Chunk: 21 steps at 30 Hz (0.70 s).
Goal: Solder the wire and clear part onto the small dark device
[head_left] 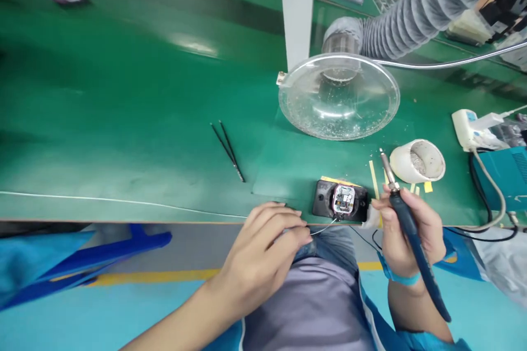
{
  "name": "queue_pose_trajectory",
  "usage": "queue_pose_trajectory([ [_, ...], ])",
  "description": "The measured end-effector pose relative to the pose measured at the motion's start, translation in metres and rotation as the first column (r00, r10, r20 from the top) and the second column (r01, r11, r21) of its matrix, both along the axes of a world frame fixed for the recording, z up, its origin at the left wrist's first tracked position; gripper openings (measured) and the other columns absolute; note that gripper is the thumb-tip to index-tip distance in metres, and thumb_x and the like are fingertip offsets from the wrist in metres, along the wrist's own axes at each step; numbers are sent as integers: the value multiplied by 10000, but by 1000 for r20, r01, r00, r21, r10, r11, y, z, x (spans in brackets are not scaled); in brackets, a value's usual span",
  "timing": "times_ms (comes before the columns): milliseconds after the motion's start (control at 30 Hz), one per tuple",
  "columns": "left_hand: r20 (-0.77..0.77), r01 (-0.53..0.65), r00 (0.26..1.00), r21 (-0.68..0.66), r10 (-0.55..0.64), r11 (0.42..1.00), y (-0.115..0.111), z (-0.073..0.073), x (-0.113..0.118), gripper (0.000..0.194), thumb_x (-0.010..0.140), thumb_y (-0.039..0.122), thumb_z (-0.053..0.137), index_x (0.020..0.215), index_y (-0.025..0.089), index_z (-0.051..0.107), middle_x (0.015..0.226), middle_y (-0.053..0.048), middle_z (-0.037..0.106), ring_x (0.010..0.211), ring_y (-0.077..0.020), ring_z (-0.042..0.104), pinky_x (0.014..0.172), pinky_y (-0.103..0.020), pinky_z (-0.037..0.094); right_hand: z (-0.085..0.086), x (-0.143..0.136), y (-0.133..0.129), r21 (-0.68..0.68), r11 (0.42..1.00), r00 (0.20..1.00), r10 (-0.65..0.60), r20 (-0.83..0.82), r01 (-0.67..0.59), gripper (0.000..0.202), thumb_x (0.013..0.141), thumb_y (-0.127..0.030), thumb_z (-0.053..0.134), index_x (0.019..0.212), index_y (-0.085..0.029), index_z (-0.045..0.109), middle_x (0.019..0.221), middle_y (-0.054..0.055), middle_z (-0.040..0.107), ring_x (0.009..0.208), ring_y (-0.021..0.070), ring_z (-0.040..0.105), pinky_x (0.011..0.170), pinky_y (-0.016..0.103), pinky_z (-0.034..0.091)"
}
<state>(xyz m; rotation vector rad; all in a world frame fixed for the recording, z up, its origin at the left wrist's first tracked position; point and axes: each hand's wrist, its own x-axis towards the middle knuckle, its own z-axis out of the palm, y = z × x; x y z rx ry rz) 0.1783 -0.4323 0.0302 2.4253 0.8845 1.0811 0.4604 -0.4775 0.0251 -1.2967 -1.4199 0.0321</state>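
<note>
My right hand (411, 230) is closed around a soldering iron (407, 225), its metal tip pointing up and away over the bench. Below that tip and to the left, a small circuit board (344, 199) in a rounded housing sits on a black fixture (322, 200) at the bench's front edge. A thin white wire (164, 204) runs along the edge from the left, passes under my left hand (267, 247) and comes out toward the board. My left fingers are pinched together on it, left of the fixture; the fingertips' undersides are hidden.
A clear fume hood (340, 98) on a grey flexible duct (411, 16) hangs behind the fixture. A white cup (401, 162) stands by the iron's tip, near yellow strips (374, 178). Black tweezers (230, 153) lie left. A teal box (504, 175) and power strip (465, 126) are right.
</note>
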Motion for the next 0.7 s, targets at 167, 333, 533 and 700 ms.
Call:
queue_pose_trajectory([
  [167, 117, -67, 992, 112, 54, 991, 15, 5, 19, 311, 1042, -55, 682, 1235, 173, 768, 1003, -54, 786, 893, -191, 712, 931, -390, 629, 2, -6, 5, 2, 996, 991, 84, 107, -84, 483, 1144, -330, 850, 1603, -232, 735, 1118, 97, 863, 1020, 316, 870, 861, 483, 772],
  [333, 192, -77, 980, 134, 50, 988, 30, -1, 35, 321, 1011, -98, 674, 1214, 127, 777, 1000, -79, 780, 890, -201, 675, 858, -381, 589, -2, -5, 4, -19, 994, 994, 104, 17, -104, 501, 1194, -572, 752, 1540, -211, 775, 1095, 111, 798, 1008, 306, 830, 813, 453, 732],
  [533, 220, -26, 975, 133, -4, 991, 24, 0, 47, 265, 1053, -50, 660, 1228, 112, 775, 969, -74, 781, 878, -195, 679, 841, -374, 615, -17, -8, 11, 139, 985, 984, 118, -136, -99, 426, 1204, -561, 722, 1412, -207, 837, 982, 71, 755, 890, 286, 810, 713, 465, 743],
  [700, 253, -13, 967, 137, -22, 990, 25, 1, 52, 231, 1062, -22, 675, 1222, 104, 782, 989, -82, 795, 875, -196, 697, 826, -386, 628, -19, -16, 22, 274, 962, 976, 39, -216, 22, 396, 1190, -543, 747, 1318, -186, 861, 962, 62, 762, 774, 247, 796, 596, 393, 721],
])
